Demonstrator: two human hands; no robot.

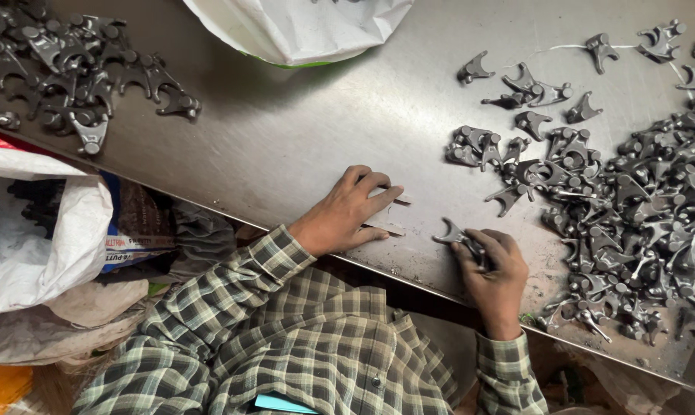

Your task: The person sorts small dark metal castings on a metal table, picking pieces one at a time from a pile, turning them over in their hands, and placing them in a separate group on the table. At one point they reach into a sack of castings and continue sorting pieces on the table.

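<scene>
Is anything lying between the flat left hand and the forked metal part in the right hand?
Nothing visible: bare steel table lies between the left hand and the forked part held by the right hand. The big pile sits farther right.

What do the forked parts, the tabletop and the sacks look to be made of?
The forked part in the right hand looks like cast or forged metal: dull dark grey, rough and unpolished, as does the right pile. The tabletop seems to be steel sheet: brushed, with soft reflections and scuffs. The white sacks appear to be woven plastic, crinkled with a faint sheen.
</scene>
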